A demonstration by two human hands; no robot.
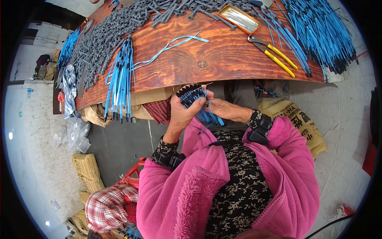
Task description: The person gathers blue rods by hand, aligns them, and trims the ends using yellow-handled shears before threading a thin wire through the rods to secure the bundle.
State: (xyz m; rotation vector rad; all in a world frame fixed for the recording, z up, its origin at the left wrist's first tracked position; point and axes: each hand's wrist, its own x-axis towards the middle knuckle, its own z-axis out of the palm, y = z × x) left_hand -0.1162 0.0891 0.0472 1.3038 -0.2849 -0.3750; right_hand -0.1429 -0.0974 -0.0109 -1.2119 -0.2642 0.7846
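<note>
Close in front of me, just below the table's near edge, my left hand [186, 112] is wrapped round a bundle of thin blue rods [213, 118] with black ends. The black ends point up toward the table. From the right, my right hand [229, 110] closes its fingers on the same bundle beside my left thumb. A thin pale strand [205, 85] sticks out over the black ends; whether a finger pinches it I cannot tell.
On the brown wooden table [179, 63] are yellow-handled pincers [274, 57], an orange-rimmed tin [238, 19], twisted blue strips [171, 46], grey plastic plugs [119, 26] and a large blue rod pile [318, 32]. Another rod bunch [120, 79] overhangs the edge. A person [109, 207] is at lower left.
</note>
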